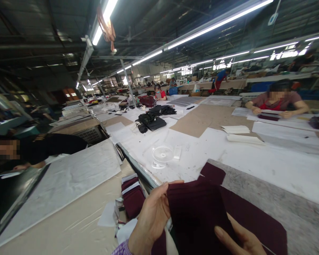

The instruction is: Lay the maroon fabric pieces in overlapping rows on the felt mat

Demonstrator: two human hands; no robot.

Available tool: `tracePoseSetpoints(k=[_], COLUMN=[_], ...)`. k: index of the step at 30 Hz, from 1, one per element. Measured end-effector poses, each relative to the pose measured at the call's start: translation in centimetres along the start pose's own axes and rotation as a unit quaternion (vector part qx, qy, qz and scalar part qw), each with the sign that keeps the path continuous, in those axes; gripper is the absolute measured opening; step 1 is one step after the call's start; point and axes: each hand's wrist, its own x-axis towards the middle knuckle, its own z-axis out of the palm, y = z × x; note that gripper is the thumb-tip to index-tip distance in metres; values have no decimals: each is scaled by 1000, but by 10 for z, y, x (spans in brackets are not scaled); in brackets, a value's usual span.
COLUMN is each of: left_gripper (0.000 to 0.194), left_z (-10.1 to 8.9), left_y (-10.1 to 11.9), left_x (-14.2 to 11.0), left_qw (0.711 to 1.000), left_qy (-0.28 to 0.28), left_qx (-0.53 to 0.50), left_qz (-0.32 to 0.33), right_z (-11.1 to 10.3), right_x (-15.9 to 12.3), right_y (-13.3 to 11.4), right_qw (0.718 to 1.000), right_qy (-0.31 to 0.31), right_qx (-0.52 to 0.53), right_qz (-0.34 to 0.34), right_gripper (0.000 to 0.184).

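Observation:
My left hand [151, 216] grips the left edge of a dark maroon fabric piece [196, 212], thumb on top. My right hand [239, 239] holds the same piece from the lower right, fingers curled under its corner and the thumb on top. The piece is lifted just above a larger maroon panel [257, 221] that lies flat on a grey felt pad [281, 202]. A small maroon offcut [212, 173] lies just beyond. To the left, a stack of folded maroon pieces with white bands [133, 198] sits on the beige table.
A small white desk fan [162, 156] stands on the white table cover ahead. Black garments [151, 121] lie farther back. One person works at the far right [278, 99], another leans in at the left [29, 152]. White paper sheets [66, 180] cover the left table.

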Motion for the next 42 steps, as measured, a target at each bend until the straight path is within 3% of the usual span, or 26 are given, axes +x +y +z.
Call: tracePoseSetpoints(k=[3, 10, 13, 16, 21, 28, 32, 35, 37, 40, 42], left_gripper=[35, 46, 48, 45, 63, 56, 58, 51, 48, 51, 55], left_z=[0, -7, -20, -31, -37, -21, -13, -11, -12, -12, -11], left_y=[0, -8, -21, -36, -55, -68, -70, -69, -71, -77, -84], left_x=[-1, -5, -4, -2, 0, 3, 9, 12, 13, 15, 18], left_qw=[1000, 983, 977, 978, 982, 994, 995, 995, 995, 994, 994], left_qy=[-14, -180, -205, -188, -157, -11, 6, 19, 24, 23, 25], left_qx=[12, 30, 50, 66, 94, 111, 97, 99, 99, 102, 105], left_qz=[-4, 4, 29, 69, 35, 11, 10, 16, 16, 16, 14], right_z=[0, 4, 6, 6, 3, -2, -6, -10, -14, -21, -24], right_x=[-1, -7, -6, -4, -2, 1, 8, 13, 16, 18, 17], right_y=[3, 5, 4, 7, 13, 23, 37, 48, 53, 59, 63], right_qw=[999, 980, 973, 965, 967, 975, 978, 971, 967, 963, 962], right_qy=[-1, -12, -12, -15, -23, 25, 78, 125, 101, 51, 57], right_qx=[34, 186, 222, 253, 250, 217, 183, 202, 231, 255, 253], right_qz=[8, 63, 67, 59, 36, 47, 56, 34, 35, 70, 80], right_gripper=[45, 32, 26, 29, 30, 32, 29, 43, 49, 35, 27])
